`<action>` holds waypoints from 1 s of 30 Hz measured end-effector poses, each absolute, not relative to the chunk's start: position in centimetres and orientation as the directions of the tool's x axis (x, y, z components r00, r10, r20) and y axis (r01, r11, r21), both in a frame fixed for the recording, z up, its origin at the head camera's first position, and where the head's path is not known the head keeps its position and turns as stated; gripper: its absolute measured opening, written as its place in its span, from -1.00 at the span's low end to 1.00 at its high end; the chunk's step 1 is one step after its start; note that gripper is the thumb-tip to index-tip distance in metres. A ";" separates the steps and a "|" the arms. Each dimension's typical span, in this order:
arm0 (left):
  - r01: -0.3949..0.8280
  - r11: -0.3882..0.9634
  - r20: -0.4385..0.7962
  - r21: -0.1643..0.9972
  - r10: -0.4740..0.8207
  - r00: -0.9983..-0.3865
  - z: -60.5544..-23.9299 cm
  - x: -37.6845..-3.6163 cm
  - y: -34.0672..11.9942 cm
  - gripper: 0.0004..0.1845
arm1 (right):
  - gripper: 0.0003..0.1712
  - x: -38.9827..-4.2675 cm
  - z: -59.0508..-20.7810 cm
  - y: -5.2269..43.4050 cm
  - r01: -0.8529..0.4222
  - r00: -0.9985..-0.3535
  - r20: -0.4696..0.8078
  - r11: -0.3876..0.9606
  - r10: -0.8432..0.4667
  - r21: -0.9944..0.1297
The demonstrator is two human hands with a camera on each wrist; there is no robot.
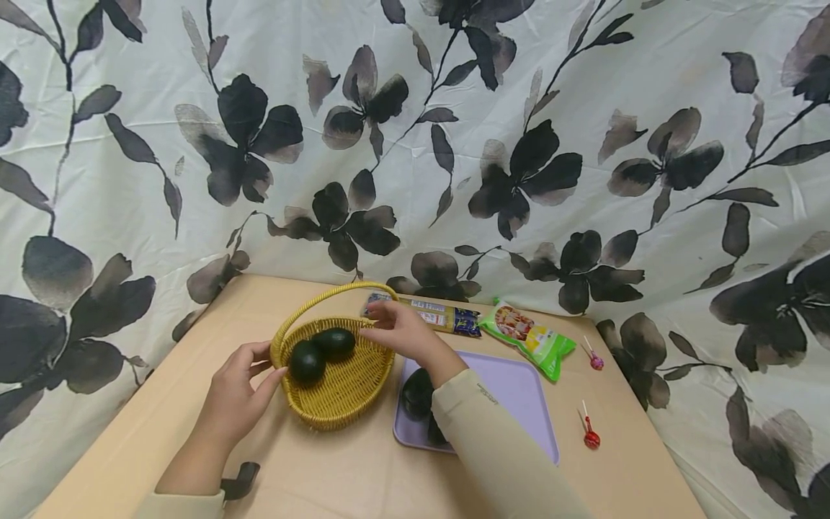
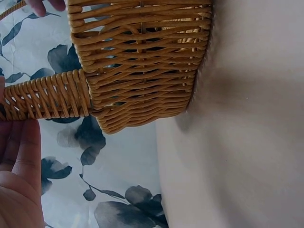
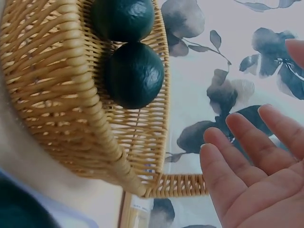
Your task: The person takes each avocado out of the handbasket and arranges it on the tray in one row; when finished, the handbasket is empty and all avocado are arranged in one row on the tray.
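A yellow wicker basket (image 1: 333, 420) with a tall arched handle stands on the table. Two dark green avocados (image 1: 308, 363) lie inside, against each other. At the basket's left side, my left hand (image 1: 235, 393) pinches the lower handle between thumb and fingers; the left wrist view shows the fingertips against the woven handle (image 2: 52, 95). Over the right rim hovers my right hand (image 1: 415, 337), fingers spread and relaxed, holding nothing. In the right wrist view its fingers (image 3: 242, 161) are beside the handle (image 3: 183, 185); contact there cannot be told.
Right of the basket lies a lilac tray (image 1: 509, 382) with dark avocados (image 1: 417, 394), partly hidden by my right sleeve. Behind are a pasta packet (image 1: 441, 315) and a green snack bag (image 1: 528, 337). Two lollipops (image 1: 591, 437) lie far right. A floral cloth (image 1: 415, 180) hangs behind the table.
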State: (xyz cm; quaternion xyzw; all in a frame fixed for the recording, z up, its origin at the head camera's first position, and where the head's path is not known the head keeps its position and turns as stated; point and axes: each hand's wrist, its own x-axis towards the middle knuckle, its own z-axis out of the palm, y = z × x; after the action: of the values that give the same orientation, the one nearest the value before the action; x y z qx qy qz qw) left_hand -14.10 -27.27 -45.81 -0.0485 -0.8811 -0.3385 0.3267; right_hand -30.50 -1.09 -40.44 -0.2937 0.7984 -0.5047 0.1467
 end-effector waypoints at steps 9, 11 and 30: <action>0.307 0.766 0.611 0.565 -0.138 -0.779 -45.9 -14.1 -27.4 -0.48 | -0.36 -31.2 -40.0 -3.5 -0.347 -0.760 0.045 0.346 -0.649 -0.872; 0.308 0.766 0.611 0.564 -0.137 -0.780 -46.0 -14.2 -27.4 -0.48 | -0.36 -31.4 -40.1 -4.0 -0.343 -0.753 0.033 0.349 -0.657 -0.872; 0.302 0.765 0.596 0.569 -0.131 -0.792 -46.1 -14.2 -27.2 -0.49 | -0.38 -33.1 -41.4 -7.1 -0.360 -0.744 -0.024 0.431 -0.668 -0.828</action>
State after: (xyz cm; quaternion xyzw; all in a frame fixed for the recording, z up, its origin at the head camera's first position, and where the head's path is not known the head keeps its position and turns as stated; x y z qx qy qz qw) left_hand -14.18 -27.19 -46.14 -0.0482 -0.8837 -0.3394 0.3187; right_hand -33.13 -7.12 -41.39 -0.3106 0.8269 -0.4338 0.1775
